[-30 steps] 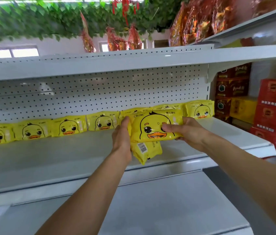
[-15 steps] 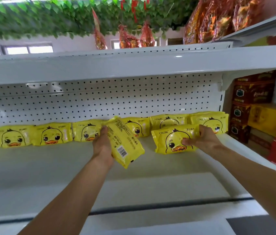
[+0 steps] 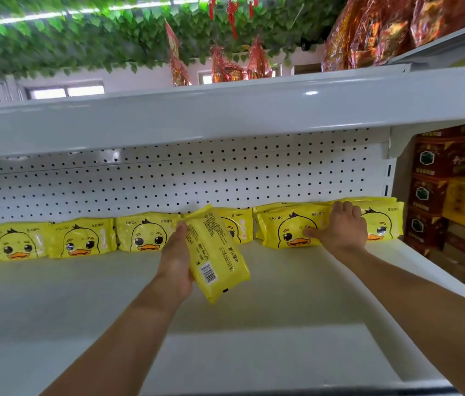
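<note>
My left hand (image 3: 174,261) grips a yellow wet-wipe pack (image 3: 214,254), held above the shelf with its printed back and barcode toward me. My right hand (image 3: 339,227) holds a second yellow duck-face pack (image 3: 285,230) by its right end; the thumb lies on its front and the fingers curl over its top. That pack stands upright on the white shelf (image 3: 82,287), in front of the row of duck packs (image 3: 79,242) that lean along the pegboard back wall (image 3: 168,181).
A white shelf board (image 3: 225,110) hangs low overhead. Red and yellow cartons (image 3: 448,192) are stacked beyond the shelf's right end. Red foil packages (image 3: 382,30) sit on the top shelf. A lower shelf edge (image 3: 282,375) juts out below my arms.
My right hand has carried the duck-face pack back and to the right and stood it on the shelf in front of the row. My left hand keeps the other pack, now raised and turned back-side out.
</note>
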The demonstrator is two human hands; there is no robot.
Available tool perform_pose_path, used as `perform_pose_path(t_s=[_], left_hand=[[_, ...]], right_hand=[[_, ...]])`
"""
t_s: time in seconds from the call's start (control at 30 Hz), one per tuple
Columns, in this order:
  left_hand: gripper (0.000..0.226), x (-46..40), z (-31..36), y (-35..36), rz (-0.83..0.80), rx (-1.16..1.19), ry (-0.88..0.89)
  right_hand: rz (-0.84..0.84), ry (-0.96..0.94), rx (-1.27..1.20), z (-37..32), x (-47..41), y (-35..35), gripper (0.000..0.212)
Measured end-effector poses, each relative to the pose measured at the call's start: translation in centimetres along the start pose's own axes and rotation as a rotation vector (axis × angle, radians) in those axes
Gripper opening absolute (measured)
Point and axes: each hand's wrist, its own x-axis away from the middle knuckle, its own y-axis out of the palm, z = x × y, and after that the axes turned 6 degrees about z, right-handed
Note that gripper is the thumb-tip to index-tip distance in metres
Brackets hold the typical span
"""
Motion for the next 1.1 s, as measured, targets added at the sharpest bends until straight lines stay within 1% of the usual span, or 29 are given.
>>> perform_pose_path(t_s=[0.17, 0.23, 0.27, 0.33, 0.37, 0.43, 0.5, 0.53, 0.57, 0.6, 0.63, 0.67, 0.7, 0.73, 0.77, 0.8, 0.83, 0.87, 0.93, 1.0, 1.1], left_hand=[[0.037, 0.2, 0.4, 0.7, -0.010, -0.047, 0.004], [0.040, 0.1, 0.4, 0.9, -0.020, -0.066, 0.005], [0.041, 0.0, 0.4, 0.9, -0.024, -0.069, 0.004], [0.041, -0.1, 0.4, 1.1, -0.028, -0.031, -0.022], [0.041, -0.1, 0.5, 1.2, -0.030, 0.016, -0.048], [0.038, 0.2, 0.8, 1.7, -0.031, 0.121, -0.097], [0.036, 0.4, 1.2, 2.3, -0.041, 0.210, -0.131], [0.035, 0.5, 1.4, 2.6, -0.058, 0.248, -0.143], [0.033, 0.8, 1.7, 2.9, -0.084, 0.286, -0.154], [0.032, 0.8, 1.9, 2.9, -0.107, 0.313, -0.162], [0.034, 0.8, 2.1, 2.7, -0.133, 0.328, -0.171], [0.038, 0.8, 2.3, 2.4, -0.161, 0.315, -0.173], [0.043, 0.5, 2.4, 2.0, -0.175, 0.267, -0.156], [0.047, 0.2, 2.5, 1.4, -0.165, 0.165, -0.120], [0.049, -0.2, 2.6, 0.7, -0.124, 0.036, -0.068], [0.047, -0.6, 2.7, 0.1, -0.073, -0.087, -0.009], [0.040, -0.9, 2.7, -0.4, -0.035, -0.175, 0.044], [0.029, -1.4, 2.8, -0.8, -0.024, -0.215, 0.083], [0.008, -2.0, 2.9, -1.4, -0.043, -0.212, 0.128], [0.005, -2.4, 3.1, -1.8, -0.077, -0.218, 0.159], [0.003, -3.2, 2.7, -2.6, -0.117, -0.230, 0.145]], right_hand=[[0.041, -0.004, 0.048, 0.1, -0.2, 0.4, 0.088], [0.106, -0.036, 0.022, -0.1, -0.1, 0.2, 0.093], [0.164, -0.088, -0.013, -0.4, 0.1, 0.1, 0.095], [0.300, -0.273, -0.147, -1.5, 0.5, -0.5, 0.088], [0.335, -0.403, -0.232, -2.4, 1.0, -0.9, 0.084], [0.306, -0.760, -0.328, -4.6, 2.3, -1.7, 0.088], [0.275, -1.132, -0.217, -6.6, 3.8, -2.1, 0.098], [0.259, -1.230, -0.124, -7.5, 4.4, -2.1, 0.102], [0.250, -1.246, -0.075, -8.2, 4.9, -2.1, 0.103], [0.235, -1.220, -0.110, -8.7, 5.3, -2.0, 0.097], [0.208, -1.178, -0.230, -9.2, 5.6, -1.9, 0.083], [0.153, -1.100, -0.407, -9.7, 5.9, -2.1, 0.064], [0.055, -0.958, -0.607, -10.2, 6.2, -2.5, 0.046], [-0.073, -0.753, -0.819, -10.7, 6.4, -3.2, 0.032], [-0.209, -0.518, -1.012, -11.1, 6.4, -3.6, 0.024], [-0.308, -0.303, -1.135, -11.3, 6.3, -3.8, 0.022], [-0.364, -0.164, -1.185, -11.4, 6.1, -3.9, 0.020], [-0.409, -0.089, -1.196, -11.3, 6.0, -3.7, 0.017], [-0.497, -0.008, -1.238, -11.3, 6.1, -3.4, 0.011], [-0.544, 0.075, -1.296, -11.3, 6.2, -3.2, 0.014], [-0.556, 0.118, -1.263, -11.4, 6.1, -3.1, 0.018]])
